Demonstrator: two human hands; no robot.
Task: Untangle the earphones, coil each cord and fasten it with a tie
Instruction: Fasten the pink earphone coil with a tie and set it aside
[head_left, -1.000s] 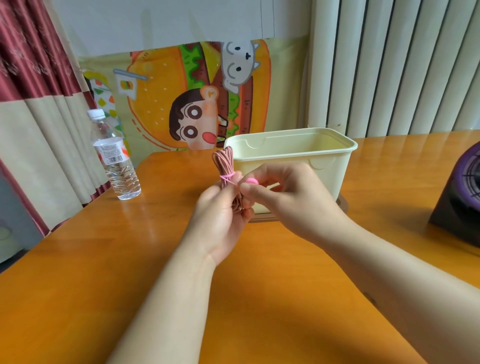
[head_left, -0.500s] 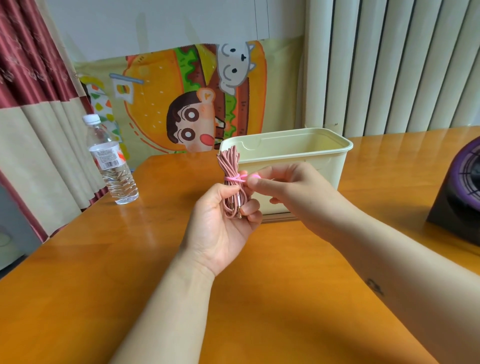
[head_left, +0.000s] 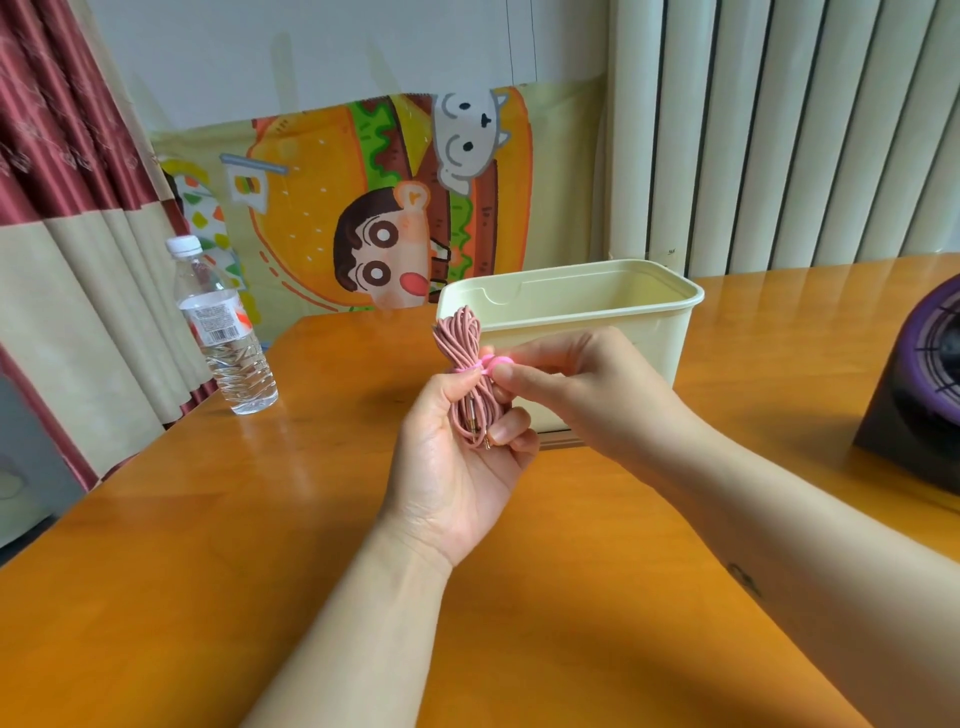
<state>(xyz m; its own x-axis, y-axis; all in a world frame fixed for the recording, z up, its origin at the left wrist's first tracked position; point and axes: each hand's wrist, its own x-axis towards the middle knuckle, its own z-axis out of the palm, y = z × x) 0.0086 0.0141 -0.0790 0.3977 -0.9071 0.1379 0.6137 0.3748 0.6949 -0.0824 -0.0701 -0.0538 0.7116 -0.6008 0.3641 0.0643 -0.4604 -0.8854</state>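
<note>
Above the bench (head_left: 260, 597), the left hand (head_left: 457, 462) grips the coiled cord (head_left: 460, 358). The right hand (head_left: 566, 384) pinches the tie (head_left: 485, 365) around it, so fastening looks nearly done.

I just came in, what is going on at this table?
A person works above the wooden table. The left grip holds a coiled pink cord upright. The right grip pinches a pink tie looped around the coil's middle; whether it is fastened, I cannot tell. A cream box stands behind.
</note>
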